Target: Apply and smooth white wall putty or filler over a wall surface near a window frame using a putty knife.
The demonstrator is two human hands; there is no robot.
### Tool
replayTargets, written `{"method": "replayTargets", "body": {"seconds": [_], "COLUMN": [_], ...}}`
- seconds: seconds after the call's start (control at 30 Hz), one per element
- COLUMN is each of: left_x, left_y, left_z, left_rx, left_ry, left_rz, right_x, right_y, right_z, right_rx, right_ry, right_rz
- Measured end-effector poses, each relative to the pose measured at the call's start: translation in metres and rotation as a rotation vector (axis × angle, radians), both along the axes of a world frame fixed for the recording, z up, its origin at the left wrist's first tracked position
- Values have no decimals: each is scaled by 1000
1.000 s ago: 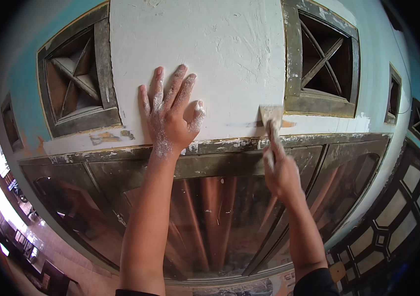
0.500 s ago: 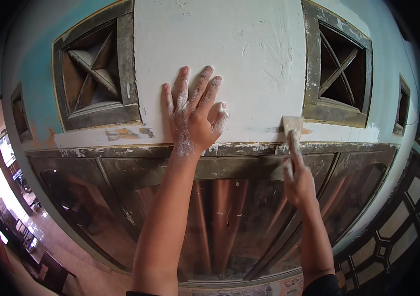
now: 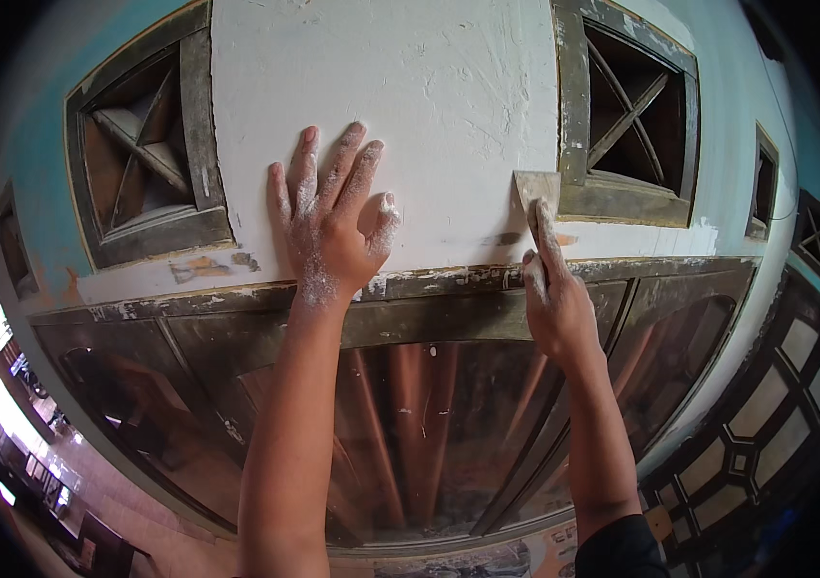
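Note:
White powder coats my left hand [image 3: 333,212], which lies flat against the white wall [image 3: 400,67] with its fingers spread. Over to the right, my right hand [image 3: 559,294] grips a putty knife [image 3: 537,188] by its handle, the index finger stretched along it. The wide blade points up and rests on the wall, just left of the right vent's wooden frame. The handle is mostly hidden in my fist. Rough ridges of white filler mark the wall above the blade.
Two dark wooden vents with crossed slats, a left vent [image 3: 145,144] and a right vent [image 3: 626,111], flank the white wall. Beneath it runs a paint-spattered wooden ledge [image 3: 448,279] over glazed panels [image 3: 410,424]. A dark lattice [image 3: 737,433] stands at the far right.
The putty knife and my right hand have moved up the wall, bringing the blade beside the right vent's frame. My left hand stays planted. The whole view has shifted slightly.

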State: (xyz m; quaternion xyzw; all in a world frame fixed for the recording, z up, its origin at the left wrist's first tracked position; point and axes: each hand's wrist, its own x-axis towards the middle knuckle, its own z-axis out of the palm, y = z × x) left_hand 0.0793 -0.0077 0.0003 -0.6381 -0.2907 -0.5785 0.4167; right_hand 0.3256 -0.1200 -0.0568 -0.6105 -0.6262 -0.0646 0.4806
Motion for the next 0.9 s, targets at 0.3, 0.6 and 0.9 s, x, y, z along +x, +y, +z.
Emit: {"method": "replayTargets", "body": {"seconds": [0.3, 0.6, 0.9], "left_x": [-1, 0, 3], "left_y": [0, 2, 7], "left_z": [-2, -2, -3], "left_rx": [7, 17, 58], "left_ry": [5, 4, -20], "left_rz": [-15, -51, -68], "right_x": [8, 10, -5], "right_y": [10, 18, 12], "right_z": [-7, -12, -19], "right_rx": [77, 174, 149], "right_ry": [-3, 6, 4], "right_rz": [-19, -17, -71]}}
